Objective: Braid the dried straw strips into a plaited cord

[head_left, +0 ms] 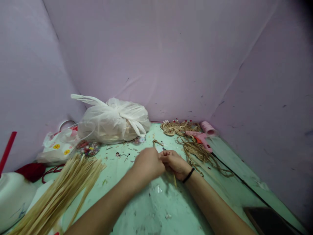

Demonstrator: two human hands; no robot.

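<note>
My left hand is closed, its back toward me, and its fingertips meet those of my right hand above the middle of the table. What it grips is hidden behind the knuckles. In a pinch, my right hand, with a black band at the wrist, holds a tan fibre strand whose end hangs below the palm. Just beyond the hands lies a short piece of brown twisted cord. A small dark tip, too blurred to name, shows above the right fingers.
Left are dried fibre strips, a white container, dark red yarn and beads. A tied white plastic bag stands behind. Rightward lie coiled cord, a pink glue gun with black cable, pink spool and dark flat object.
</note>
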